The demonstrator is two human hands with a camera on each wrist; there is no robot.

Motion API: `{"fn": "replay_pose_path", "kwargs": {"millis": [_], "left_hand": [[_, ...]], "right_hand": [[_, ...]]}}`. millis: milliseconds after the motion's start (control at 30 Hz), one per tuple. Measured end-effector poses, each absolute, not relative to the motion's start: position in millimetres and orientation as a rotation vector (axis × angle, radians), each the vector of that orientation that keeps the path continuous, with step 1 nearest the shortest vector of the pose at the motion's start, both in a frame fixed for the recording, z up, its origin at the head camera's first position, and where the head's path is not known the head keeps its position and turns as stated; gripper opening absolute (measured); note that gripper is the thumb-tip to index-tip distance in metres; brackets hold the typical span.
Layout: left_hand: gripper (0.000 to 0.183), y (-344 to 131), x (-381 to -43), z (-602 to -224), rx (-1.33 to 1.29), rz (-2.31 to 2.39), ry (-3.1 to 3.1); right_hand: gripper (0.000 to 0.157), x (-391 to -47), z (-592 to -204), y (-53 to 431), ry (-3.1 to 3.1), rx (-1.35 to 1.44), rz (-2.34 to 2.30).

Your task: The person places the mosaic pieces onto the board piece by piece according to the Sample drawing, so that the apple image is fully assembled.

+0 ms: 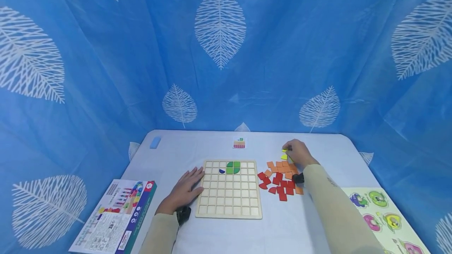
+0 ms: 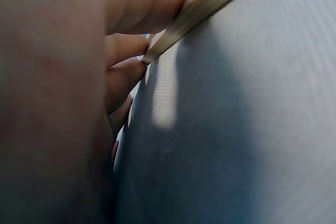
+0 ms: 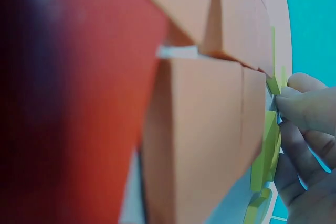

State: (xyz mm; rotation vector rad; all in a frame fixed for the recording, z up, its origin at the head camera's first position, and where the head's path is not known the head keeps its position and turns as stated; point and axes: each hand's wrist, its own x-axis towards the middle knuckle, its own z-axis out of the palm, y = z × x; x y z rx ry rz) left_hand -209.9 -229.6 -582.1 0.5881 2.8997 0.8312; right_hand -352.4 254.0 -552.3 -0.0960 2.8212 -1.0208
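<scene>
My left hand [image 1: 185, 189] lies with fingers spread at the left edge of a wooden grid board [image 1: 228, 214]; in the left wrist view its fingertips touch the board's rim [image 2: 210, 3]. On the board's upper rows sit green tiles [image 1: 229, 170] forming a leaf-like shape, with a dark blue half-round tile [image 1: 222, 171] beside them. Over to the right, my right hand [image 1: 299, 153] pinches a small yellow tile [image 3: 274, 84] between thumb and finger. More yellow tiles [image 3: 265, 153] lie under its other fingers, whose tips partly cover them.
Orange tiles [image 1: 281, 167] and red tiles [image 1: 283, 190] lie piled right of the board, below the right hand. Behind the board is a picture card [image 1: 240, 143] of a cake. A blue block [image 1: 155, 142], a printed box [image 1: 116, 211] and a fruit-picture sheet [image 1: 383, 214] lie farther out.
</scene>
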Motion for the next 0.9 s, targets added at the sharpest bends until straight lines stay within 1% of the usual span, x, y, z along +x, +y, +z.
{"fn": "replay_pose_path", "kwargs": {"millis": [367, 700, 900], "left_hand": [[0.062, -231.0, -209.7, -582.0, 0.593, 0.827, 2.892], [0.063, -230.2, -208.3, -580.9, 0.569, 0.843, 2.891], [0.063, -230.8, -208.8, -580.8, 0.585, 0.836, 2.893]], "right_hand": [[0.025, -346.5, -551.0, 245.0, 2.859, -0.118, -1.001], [0.023, -341.8, -537.8, 216.5, 2.885, -0.210, -1.021], [0.021, -340.5, -532.4, 192.5, 2.888, -0.320, -1.008]]}}
